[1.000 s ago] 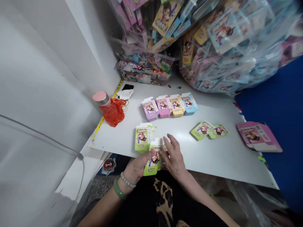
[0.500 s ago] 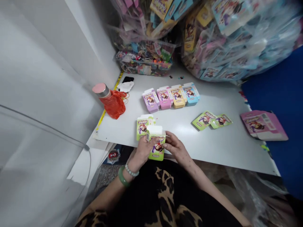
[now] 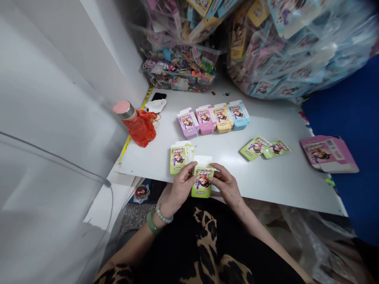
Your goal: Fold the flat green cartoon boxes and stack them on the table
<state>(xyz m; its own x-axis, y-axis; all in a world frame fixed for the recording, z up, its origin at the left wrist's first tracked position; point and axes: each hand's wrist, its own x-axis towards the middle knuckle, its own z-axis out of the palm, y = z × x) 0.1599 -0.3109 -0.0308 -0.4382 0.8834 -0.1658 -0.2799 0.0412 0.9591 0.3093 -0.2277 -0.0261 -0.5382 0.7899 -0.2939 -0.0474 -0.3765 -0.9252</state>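
Observation:
A small green printed box (image 3: 202, 186) with its white top flap up is held at the table's front edge. My left hand (image 3: 182, 185) grips its left side, thumb on the printed face. On its right side, my right hand (image 3: 226, 184) holds it with thumb in front and fingers near the top. Just left of it, another green box (image 3: 177, 158) with open flaps lies on the table. Two flat green cartons (image 3: 255, 148) lie to the right, overlapping. Further back a row holds a purple box (image 3: 187, 124), a pink box (image 3: 205, 120), a yellow box (image 3: 222, 119) and a blue box (image 3: 237, 115).
A bottle with a pink lid in a red bag (image 3: 141, 128) stands at left near the wall, beside crumpled white tissue (image 3: 156, 105) and a black phone (image 3: 159, 96). Large clear bags (image 3: 296, 71) of boxes fill the back. A pink carton (image 3: 328, 154) lies at the right edge.
The green box in my hands has shifted slightly right and turned to face me more squarely. My right hand has moved along its side, and my left fingers now sit at its upper left edge.

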